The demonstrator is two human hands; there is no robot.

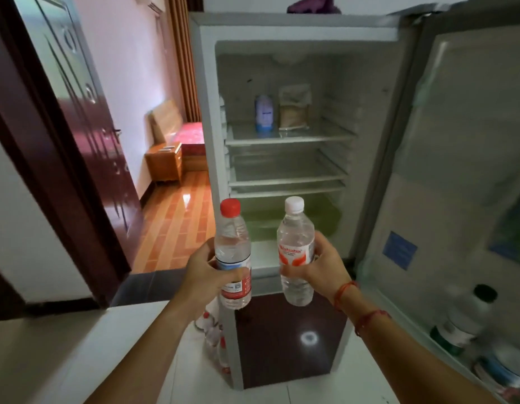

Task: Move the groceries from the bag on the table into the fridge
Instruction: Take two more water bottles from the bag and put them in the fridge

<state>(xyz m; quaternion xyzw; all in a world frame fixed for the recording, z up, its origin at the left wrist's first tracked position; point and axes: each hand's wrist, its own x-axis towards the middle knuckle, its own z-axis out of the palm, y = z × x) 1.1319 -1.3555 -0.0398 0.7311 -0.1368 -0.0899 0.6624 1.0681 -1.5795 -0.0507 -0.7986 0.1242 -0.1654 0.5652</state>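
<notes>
Midway by my reckoning — the left hand [207, 272] grips a red-capped bottle [234, 255], the right hand [323, 263] a white-capped bottle [296, 252], both upright before the open fridge [206, 118] — its shelves beyond them, neither bottle stowed yet.

Home: open fridge [207, 112], bed [191, 134] & nightstand [164, 163] past wooden door [87, 118].

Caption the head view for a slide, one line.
Left hand holds a red-capped bottle, right hand a white-capped bottle, both upright before the open fridge.
</notes>
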